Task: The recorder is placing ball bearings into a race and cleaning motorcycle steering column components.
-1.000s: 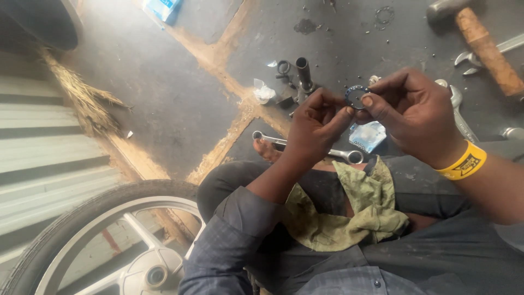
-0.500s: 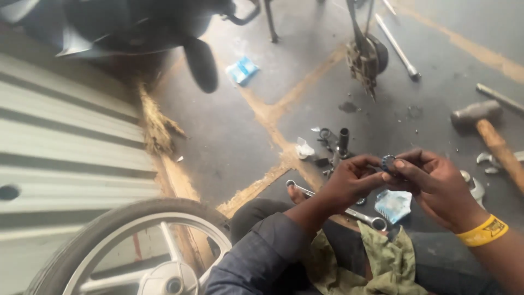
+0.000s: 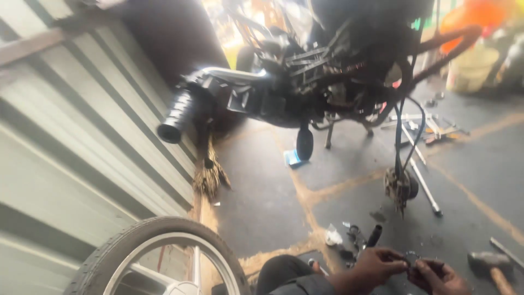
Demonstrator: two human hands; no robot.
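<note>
Low at the frame's bottom edge, the left hand [image 3: 376, 262] and right hand [image 3: 436, 276] meet, both pinching a small dark ring-shaped part [image 3: 412, 257] between their fingertips (too blurred to tell its axis). Just beyond the left hand lie small metal bits and a black tube [image 3: 374, 236] angled away. Right of the right hand rests a hammer [image 3: 486, 263]; a wheel [image 3: 164, 257] stands left.

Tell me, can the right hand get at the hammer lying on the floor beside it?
Probably yes: the hammer lies on bare floor just beyond the right hand with nothing between them, though both hands now pinch a small round metal part.
</note>
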